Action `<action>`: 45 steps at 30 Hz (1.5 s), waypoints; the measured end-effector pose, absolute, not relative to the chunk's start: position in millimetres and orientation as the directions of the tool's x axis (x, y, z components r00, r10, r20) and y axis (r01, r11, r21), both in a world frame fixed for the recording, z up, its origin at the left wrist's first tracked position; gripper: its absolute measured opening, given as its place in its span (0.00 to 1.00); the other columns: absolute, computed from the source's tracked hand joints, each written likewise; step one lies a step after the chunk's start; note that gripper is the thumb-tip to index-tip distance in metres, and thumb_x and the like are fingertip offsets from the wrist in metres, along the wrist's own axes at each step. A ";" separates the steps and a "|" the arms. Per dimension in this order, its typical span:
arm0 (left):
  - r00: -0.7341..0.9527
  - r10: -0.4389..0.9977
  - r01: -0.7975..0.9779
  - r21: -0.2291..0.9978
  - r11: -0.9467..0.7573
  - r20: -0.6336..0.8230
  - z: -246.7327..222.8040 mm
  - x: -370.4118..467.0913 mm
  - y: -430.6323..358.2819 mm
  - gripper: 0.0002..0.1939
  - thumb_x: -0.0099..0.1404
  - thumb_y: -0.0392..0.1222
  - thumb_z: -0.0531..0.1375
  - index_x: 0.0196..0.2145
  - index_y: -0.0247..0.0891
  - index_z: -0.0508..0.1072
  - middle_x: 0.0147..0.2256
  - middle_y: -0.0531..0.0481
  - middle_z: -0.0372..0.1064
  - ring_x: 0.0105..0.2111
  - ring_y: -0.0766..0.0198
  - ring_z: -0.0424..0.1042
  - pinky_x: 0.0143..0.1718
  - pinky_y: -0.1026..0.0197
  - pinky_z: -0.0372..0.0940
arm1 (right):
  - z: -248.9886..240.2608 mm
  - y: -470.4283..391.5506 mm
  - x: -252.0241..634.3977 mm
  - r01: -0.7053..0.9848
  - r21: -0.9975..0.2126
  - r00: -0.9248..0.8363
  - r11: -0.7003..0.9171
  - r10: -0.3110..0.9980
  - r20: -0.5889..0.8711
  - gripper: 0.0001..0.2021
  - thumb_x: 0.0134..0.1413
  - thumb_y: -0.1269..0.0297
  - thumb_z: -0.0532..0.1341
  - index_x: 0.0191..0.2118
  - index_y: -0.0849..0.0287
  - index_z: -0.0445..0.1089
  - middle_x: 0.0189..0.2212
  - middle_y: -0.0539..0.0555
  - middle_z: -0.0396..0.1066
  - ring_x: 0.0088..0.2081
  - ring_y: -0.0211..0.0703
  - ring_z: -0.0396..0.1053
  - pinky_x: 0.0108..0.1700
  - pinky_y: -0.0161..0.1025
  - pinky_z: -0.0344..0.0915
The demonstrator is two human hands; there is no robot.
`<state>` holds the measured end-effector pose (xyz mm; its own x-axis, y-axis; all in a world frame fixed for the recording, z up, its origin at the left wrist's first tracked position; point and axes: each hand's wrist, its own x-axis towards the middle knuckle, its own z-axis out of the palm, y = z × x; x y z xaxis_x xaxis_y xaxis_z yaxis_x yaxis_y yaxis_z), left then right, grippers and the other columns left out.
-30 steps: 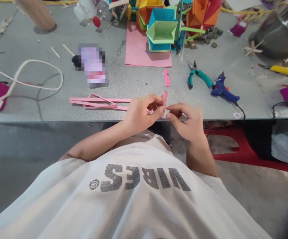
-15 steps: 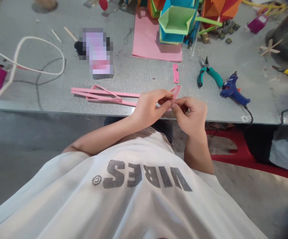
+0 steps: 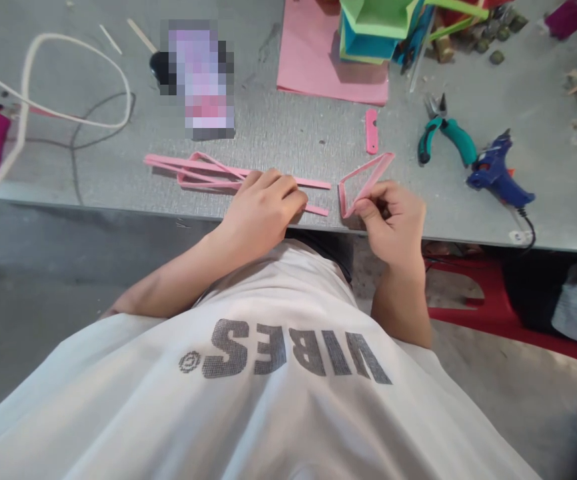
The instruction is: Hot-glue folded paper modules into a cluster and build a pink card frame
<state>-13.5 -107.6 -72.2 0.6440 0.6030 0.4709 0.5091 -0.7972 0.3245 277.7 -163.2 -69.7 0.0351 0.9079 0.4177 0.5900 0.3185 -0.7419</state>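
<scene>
Between thumb and fingers, my right hand [image 3: 393,217] pinches the lower edge of a pink paper triangle [image 3: 376,175] at the table's front edge. My left hand [image 3: 268,203] rests over the long pink paper strips [image 3: 313,183], its fingers curled down on them; whether it grips one is hidden. The strips run left from there, beside another folded pink shape [image 3: 188,177]. Just above the triangle lies a small pink tool [image 3: 371,132].
Teal pliers [image 3: 446,137] and a blue glue gun [image 3: 501,173] with a cord lie right. Pink sheets [image 3: 308,60] sit under folded green and blue paper [image 3: 373,33]. A blurred-out phone [image 3: 201,80] and a white cable [image 3: 33,73] are left.
My left hand has left the pink triangle and moved left onto the strips. My right hand alone holds the triangle, now opened out. The view has shifted slightly.
</scene>
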 end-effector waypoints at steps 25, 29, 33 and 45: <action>0.728 0.520 0.510 0.155 -0.846 0.446 -65.8 22.7 -107.8 0.17 0.88 0.33 0.51 0.52 0.38 0.81 0.51 0.37 0.79 0.49 0.49 0.79 0.51 0.46 0.73 | -68.9 -160.7 272.2 0.556 -0.756 0.077 0.344 0.885 0.459 0.24 0.76 0.34 0.72 0.38 0.49 0.82 0.28 0.50 0.74 0.27 0.42 0.65 0.30 0.45 0.60; 0.731 0.521 0.487 0.196 -0.851 0.441 -68.7 18.2 -106.0 0.16 0.87 0.33 0.52 0.53 0.39 0.81 0.54 0.36 0.79 0.50 0.48 0.78 0.54 0.43 0.73 | -68.5 -159.6 272.0 0.550 -0.757 0.067 0.353 0.885 0.462 0.24 0.76 0.35 0.73 0.37 0.49 0.81 0.29 0.51 0.73 0.28 0.42 0.63 0.30 0.46 0.59; 0.744 0.512 0.464 0.219 -0.858 0.429 -68.9 17.3 -104.0 0.15 0.87 0.33 0.52 0.53 0.39 0.80 0.54 0.36 0.80 0.51 0.47 0.77 0.56 0.42 0.73 | -65.8 -159.1 269.4 0.550 -0.755 0.047 0.357 0.890 0.454 0.21 0.77 0.40 0.72 0.37 0.50 0.80 0.29 0.51 0.73 0.29 0.42 0.63 0.32 0.46 0.61; 0.800 0.449 0.407 0.189 -0.893 0.398 -62.8 13.2 -103.2 0.13 0.86 0.39 0.58 0.57 0.39 0.82 0.53 0.37 0.81 0.55 0.42 0.77 0.56 0.40 0.70 | -63.5 -159.0 267.5 0.495 -0.806 0.035 0.325 0.919 0.392 0.20 0.73 0.42 0.76 0.36 0.50 0.78 0.29 0.49 0.71 0.29 0.41 0.63 0.32 0.45 0.63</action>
